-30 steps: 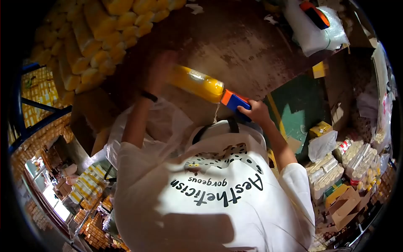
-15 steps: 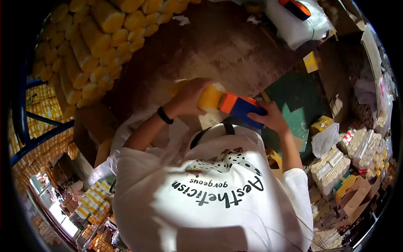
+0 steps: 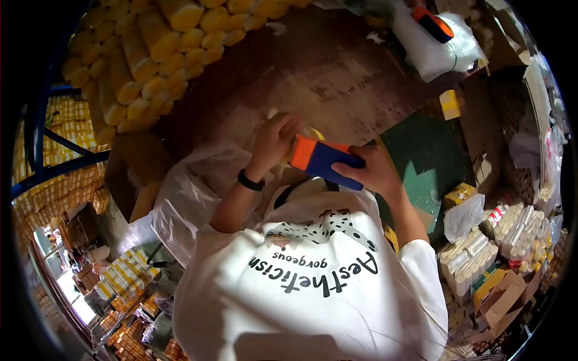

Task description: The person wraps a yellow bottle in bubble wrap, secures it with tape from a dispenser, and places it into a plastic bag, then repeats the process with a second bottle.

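Note:
My right hand (image 3: 374, 168) is closed around the blue end of a blue-and-orange block-shaped item (image 3: 332, 161), thumb lying across its top face. Its orange end points left, towards my left hand (image 3: 277, 139), which wears a black wristband. The fingers of my left hand are curled beside a yellow roll (image 3: 314, 133). Only a curved edge of this roll shows behind the orange end; the rest is hidden. Both hands are close together in front of the white shirt (image 3: 313, 289).
Yellow-wrapped cylinders (image 3: 156, 36) are stacked at the upper left, above an open cardboard box (image 3: 135, 174). Clear plastic film (image 3: 186, 192) lies left of my body. A white bubble-wrap bundle (image 3: 430, 54) carries another orange-and-dark item (image 3: 433, 25). Pale bundles (image 3: 466, 259) are piled at right.
The blue-and-orange item has moved left and now overlaps the yellow roll, which showed more fully before. My left hand has turned more upright. The whole view has shifted slightly.

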A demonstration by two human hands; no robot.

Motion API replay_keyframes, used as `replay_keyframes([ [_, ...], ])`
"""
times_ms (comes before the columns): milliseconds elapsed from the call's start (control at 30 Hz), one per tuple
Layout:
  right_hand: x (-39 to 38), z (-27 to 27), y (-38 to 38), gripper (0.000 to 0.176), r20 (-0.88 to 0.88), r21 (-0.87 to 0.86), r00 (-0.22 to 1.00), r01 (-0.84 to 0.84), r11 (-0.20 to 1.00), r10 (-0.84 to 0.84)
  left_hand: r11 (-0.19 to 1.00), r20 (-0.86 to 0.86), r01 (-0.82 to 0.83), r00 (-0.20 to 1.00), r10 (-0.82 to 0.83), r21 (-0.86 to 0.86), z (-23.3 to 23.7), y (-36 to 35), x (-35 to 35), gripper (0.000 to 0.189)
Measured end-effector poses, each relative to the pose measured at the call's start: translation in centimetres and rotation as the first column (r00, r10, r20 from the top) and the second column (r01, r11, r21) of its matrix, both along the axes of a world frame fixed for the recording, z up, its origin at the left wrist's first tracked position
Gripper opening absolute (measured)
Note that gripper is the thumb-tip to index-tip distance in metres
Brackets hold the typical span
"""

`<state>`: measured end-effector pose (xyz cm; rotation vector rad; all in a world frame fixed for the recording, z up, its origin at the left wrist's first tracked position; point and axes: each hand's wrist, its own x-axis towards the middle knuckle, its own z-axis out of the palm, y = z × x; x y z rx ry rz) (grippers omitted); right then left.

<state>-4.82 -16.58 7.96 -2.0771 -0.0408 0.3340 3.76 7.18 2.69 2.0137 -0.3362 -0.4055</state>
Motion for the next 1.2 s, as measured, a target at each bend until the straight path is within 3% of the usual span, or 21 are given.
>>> replay_keyframes([
  [167, -2.1, -1.0, -1.4, 0.046, -0.078, -0.001, 0.997, 0.015, 1.000, -0.015, 0.983, 0.146, -0.050, 0.989, 0.024, 0.179, 1.3, -0.6, 0.0, 0.030],
  [233, -4.8, -2.3, -3.5, 0.049, -0.053, 0.011, 0.992, 0.111, 0.994, -0.111, 0.990, 0.081, -0.094, 0.993, 0.085, 0.105, -1.5, 1.3, 1.1, 0.031],
  [267, -5.5, -2.3, -4.6, 0.050, -0.109, -0.071, 0.986, 0.117, 0.991, -0.125, 0.991, 0.044, -0.115, 0.993, 0.112, 0.065, -2.5, 1.9, 1.6, 0.032],
  [367, -7.8, -2.7, -5.9, 0.053, -0.274, -0.291, 0.943, 0.104, 0.951, -0.187, 0.967, 0.054, -0.163, 0.986, 0.155, 0.197, 1.8, 0.6, 1.0, 0.032],
  [433, -7.2, -3.1, -4.8, 0.056, -0.355, -0.406, 0.912, 0.047, 0.913, -0.205, 0.982, 0.075, -0.106, 0.993, 0.095, 0.158, 0.2, -0.2, 0.4, 0.032],
  [500, -5.9, -5.3, -3.4, 0.061, -0.314, -0.474, 0.933, 0.007, 0.881, -0.177, 0.985, 0.180, -0.067, 0.983, 0.037, 0.161, -0.2, -1.8, 0.0, 0.031],
  [567, -3.1, -3.8, -1.7, 0.051, -0.319, -0.482, 0.929, 0.010, 0.876, -0.186, 0.974, 0.343, -0.061, 0.939, -0.018, 0.217, -0.1, -3.9, -1.4, 0.030],
  [600, -1.8, -3.7, -0.9, 0.047, -0.295, -0.475, 0.933, 0.045, 0.879, -0.208, 0.966, 0.319, -0.069, 0.948, -0.015, 0.250, 0.1, -4.7, -1.6, 0.029],
  [667, 0.8, -5.1, 0.9, 0.037, -0.044, -0.644, 0.999, -0.017, 0.765, -0.015, 0.942, 0.263, -0.082, 0.965, -0.007, 0.326, 0.7, -5.8, -2.0, 0.028],
  [733, 2.3, -1.9, 4.6, 0.023, -0.061, -0.910, 0.991, -0.104, 0.401, 0.117, 0.933, 0.329, -0.059, 0.942, -0.065, 0.355, 1.3, -6.1, -1.9, 0.027],
  [800, 4.0, -0.1, 4.2, 0.018, -0.189, -0.941, 0.884, -0.288, 0.179, 0.427, 0.943, 0.375, -0.063, 0.924, -0.068, 0.326, 1.1, -6.0, -1.5, 0.027],
  [900, 4.7, -2.8, 3.0, 0.017, 0.030, -0.925, 0.850, -0.177, 0.337, 0.527, 0.961, 0.413, -0.121, 0.911, 0.008, 0.248, -0.2, -5.0, -0.7, 0.029],
  [1100, 3.0, -1.6, 1.4, 0.020, -0.119, -0.883, 0.887, -0.301, 0.361, 0.446, 0.926, 0.343, -0.112, 0.939, -0.019, 0.359, 0.3, -5.8, -0.5, 0.033],
  [1200, 2.5, -4.8, 1.1, 0.019, 0.147, -0.937, 0.918, 0.010, 0.349, 0.369, 0.929, 0.441, -0.139, 0.897, -0.029, 0.343, -1.1, -6.0, 0.7, 0.032],
])
